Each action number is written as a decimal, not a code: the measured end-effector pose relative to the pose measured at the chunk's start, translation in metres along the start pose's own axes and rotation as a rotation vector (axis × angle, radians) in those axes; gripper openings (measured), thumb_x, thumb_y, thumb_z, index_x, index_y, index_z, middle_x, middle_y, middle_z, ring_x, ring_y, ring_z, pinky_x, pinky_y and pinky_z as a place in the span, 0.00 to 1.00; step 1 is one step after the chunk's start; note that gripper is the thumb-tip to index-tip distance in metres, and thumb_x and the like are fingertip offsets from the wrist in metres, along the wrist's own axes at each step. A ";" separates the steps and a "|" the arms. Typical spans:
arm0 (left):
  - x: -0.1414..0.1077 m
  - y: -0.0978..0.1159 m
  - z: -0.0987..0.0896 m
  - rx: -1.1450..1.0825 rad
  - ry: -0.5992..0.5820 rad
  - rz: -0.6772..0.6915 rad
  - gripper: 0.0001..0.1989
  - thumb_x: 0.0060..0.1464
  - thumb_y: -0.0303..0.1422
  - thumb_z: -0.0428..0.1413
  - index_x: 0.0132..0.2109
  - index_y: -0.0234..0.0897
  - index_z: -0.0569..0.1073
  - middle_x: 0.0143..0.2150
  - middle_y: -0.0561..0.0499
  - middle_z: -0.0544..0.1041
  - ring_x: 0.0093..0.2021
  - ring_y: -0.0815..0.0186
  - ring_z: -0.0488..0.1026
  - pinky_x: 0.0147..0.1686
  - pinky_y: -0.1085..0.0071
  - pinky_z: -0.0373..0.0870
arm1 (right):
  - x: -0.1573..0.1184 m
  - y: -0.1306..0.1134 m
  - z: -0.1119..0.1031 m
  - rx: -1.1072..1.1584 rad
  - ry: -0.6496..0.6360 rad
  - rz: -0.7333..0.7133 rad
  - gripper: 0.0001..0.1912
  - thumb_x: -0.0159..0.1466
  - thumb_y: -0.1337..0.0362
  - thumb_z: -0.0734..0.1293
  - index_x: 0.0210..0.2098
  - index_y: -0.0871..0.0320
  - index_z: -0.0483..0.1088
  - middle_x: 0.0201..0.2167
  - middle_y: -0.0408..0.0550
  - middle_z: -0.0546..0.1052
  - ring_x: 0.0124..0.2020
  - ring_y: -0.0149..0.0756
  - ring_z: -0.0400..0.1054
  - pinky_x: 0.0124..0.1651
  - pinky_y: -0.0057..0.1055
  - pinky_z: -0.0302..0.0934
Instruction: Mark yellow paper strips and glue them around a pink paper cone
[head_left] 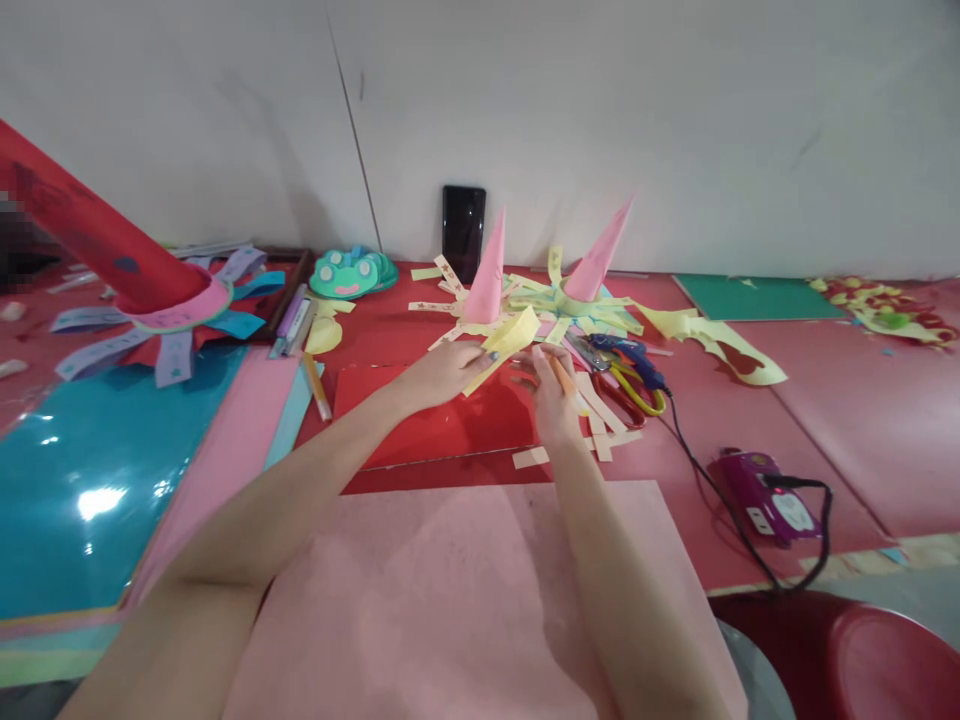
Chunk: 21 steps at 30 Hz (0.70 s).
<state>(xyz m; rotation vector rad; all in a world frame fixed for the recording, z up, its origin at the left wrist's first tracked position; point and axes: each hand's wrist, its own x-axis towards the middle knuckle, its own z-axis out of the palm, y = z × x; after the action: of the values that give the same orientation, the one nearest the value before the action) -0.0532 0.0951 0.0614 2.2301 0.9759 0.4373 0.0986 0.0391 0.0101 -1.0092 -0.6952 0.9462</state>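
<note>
My left hand [446,372] pinches a pale yellow paper strip [516,335], which slants up over the red sheet [442,425]. Close to its right, my right hand [553,392] has its fingers curled, with an orange pen [568,385] lying along the palm. Just behind the hands stand two pink paper cones, the left cone [487,275] upright and the right cone [598,255] tilted, with paper strips spread around their bases. Several loose cream strips [596,405] lie beside my right wrist.
Right of my hand are scissors [637,408] and a blue glue gun [626,355], its cord running to a purple power box [772,500]. A black phone [463,230] leans on the wall. A red cone [97,230] and shiny blue sheets [105,480] occupy the left.
</note>
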 end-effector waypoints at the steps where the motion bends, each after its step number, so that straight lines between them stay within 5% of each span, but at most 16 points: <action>1: 0.001 -0.003 0.002 -0.022 -0.016 -0.003 0.22 0.59 0.45 0.39 0.31 0.36 0.70 0.31 0.49 0.73 0.33 0.65 0.69 0.33 0.70 0.62 | 0.001 0.000 -0.001 0.039 -0.003 0.025 0.09 0.55 0.60 0.67 0.34 0.52 0.63 0.29 0.38 0.74 0.31 0.28 0.71 0.29 0.24 0.66; 5: 0.002 -0.014 0.010 -0.098 -0.057 -0.037 0.26 0.59 0.47 0.36 0.44 0.39 0.72 0.46 0.49 0.75 0.46 0.63 0.70 0.43 0.71 0.64 | 0.001 0.000 -0.002 0.156 -0.058 0.097 0.09 0.54 0.61 0.67 0.33 0.51 0.63 0.28 0.36 0.73 0.30 0.27 0.70 0.33 0.27 0.67; 9: 0.003 -0.022 0.011 -0.130 -0.062 -0.090 0.30 0.58 0.51 0.32 0.47 0.40 0.73 0.48 0.50 0.75 0.49 0.62 0.70 0.47 0.70 0.64 | 0.000 -0.001 0.000 0.265 -0.097 0.130 0.12 0.50 0.67 0.70 0.31 0.52 0.63 0.26 0.34 0.72 0.29 0.26 0.70 0.36 0.26 0.66; 15: 0.007 -0.032 0.004 -0.109 0.009 -0.166 0.34 0.57 0.53 0.31 0.41 0.37 0.75 0.45 0.45 0.76 0.49 0.58 0.70 0.49 0.65 0.63 | 0.008 -0.005 -0.011 0.353 -0.075 0.183 0.10 0.51 0.67 0.68 0.30 0.52 0.62 0.30 0.35 0.74 0.34 0.26 0.70 0.39 0.26 0.63; 21: 0.010 -0.033 0.004 -0.098 0.070 -0.130 0.27 0.59 0.48 0.36 0.35 0.35 0.73 0.38 0.45 0.76 0.43 0.59 0.72 0.44 0.65 0.65 | 0.016 -0.003 -0.023 0.468 0.050 0.232 0.04 0.53 0.65 0.65 0.29 0.53 0.65 0.31 0.39 0.75 0.38 0.28 0.70 0.49 0.33 0.63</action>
<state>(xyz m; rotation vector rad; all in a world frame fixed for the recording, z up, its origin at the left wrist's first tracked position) -0.0623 0.1177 0.0362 2.0623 1.1050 0.4961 0.1258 0.0436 0.0048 -0.7009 -0.2929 1.2126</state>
